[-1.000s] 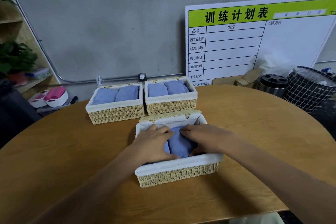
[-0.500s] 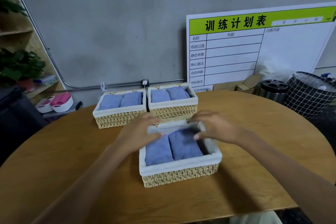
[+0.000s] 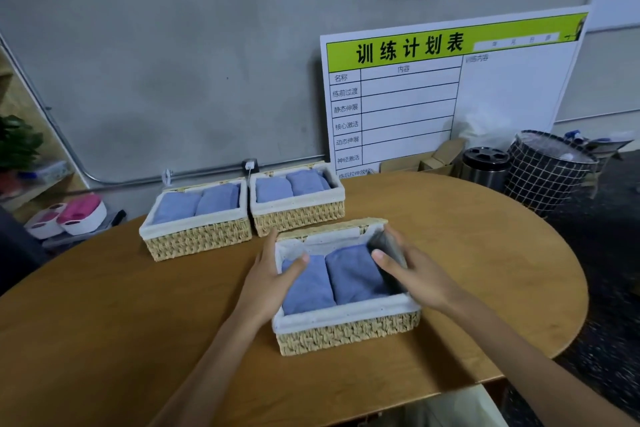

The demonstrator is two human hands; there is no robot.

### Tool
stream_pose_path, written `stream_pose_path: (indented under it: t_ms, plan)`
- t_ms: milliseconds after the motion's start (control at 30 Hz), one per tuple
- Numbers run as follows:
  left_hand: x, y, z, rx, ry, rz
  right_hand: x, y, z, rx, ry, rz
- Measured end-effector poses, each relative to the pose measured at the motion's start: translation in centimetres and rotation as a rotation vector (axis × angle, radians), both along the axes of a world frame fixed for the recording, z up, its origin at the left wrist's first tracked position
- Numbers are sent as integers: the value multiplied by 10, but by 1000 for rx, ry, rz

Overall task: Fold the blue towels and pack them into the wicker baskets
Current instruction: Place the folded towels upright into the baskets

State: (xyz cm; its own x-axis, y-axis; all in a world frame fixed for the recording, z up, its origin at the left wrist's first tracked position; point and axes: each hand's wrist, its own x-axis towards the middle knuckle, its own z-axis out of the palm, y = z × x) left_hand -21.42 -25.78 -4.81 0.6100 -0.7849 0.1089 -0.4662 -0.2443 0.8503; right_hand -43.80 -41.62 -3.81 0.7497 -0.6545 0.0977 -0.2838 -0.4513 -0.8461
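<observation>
A white-lined wicker basket (image 3: 346,334) stands near the table's front edge with two folded blue towels (image 3: 308,284) (image 3: 356,274) side by side inside. My left hand (image 3: 270,274) grips its left wall, thumb over the rim on the left towel. My right hand (image 3: 412,270) grips the right wall, thumb inside. Behind stand two more wicker baskets (image 3: 199,239) (image 3: 299,217), each holding folded blue towels (image 3: 197,201) (image 3: 291,185).
The round wooden table (image 3: 104,322) drops off at the right and front. A training-plan board (image 3: 450,94) leans on the wall. A black-and-white grid bin (image 3: 547,173) and a dark canister (image 3: 485,166) stand beyond the right edge. Pink-and-white items (image 3: 74,215) lie at the left.
My hands came out of the near basket, lifted, then settled on its left and right walls. The two towels inside now lie uncovered. The view shifted, camera tilting up.
</observation>
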Motion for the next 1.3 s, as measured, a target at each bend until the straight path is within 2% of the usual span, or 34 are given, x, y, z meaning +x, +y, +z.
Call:
stream_pose_path:
  t_ms: [67, 233, 333, 400, 467, 667, 867, 1067, 1300]
  plan:
    - [-11, -18, -2, -13, 12, -19, -14, -8, 0, -76, -3, -83]
    - [-40, -50, -3, -143, 120, -28, -50, -23, 4, -76, -131, -342]
    - [-56, -36, -7, -172, 183, -206, -78, -22, -1, 23, -168, -211]
    - [-67, -23, -17, -116, 120, -307, -93, -22, -14, 82, -142, -104]
    - [-77, -22, -24, -74, 44, -355, -103, -28, -28, 90, -146, -117]
    - [-88, -87, -20, -93, -4, -361, -111, -64, -19, 134, -184, -184]
    - [-83, -150, -20, -87, -37, -309, -104, -120, -8, 206, -211, -118]
    - [-64, -200, -21, -112, -50, -247, -77, -188, -11, 206, -178, -67]
    - [-42, -251, -34, -199, -25, -127, -32, -246, -23, 261, -253, -68]
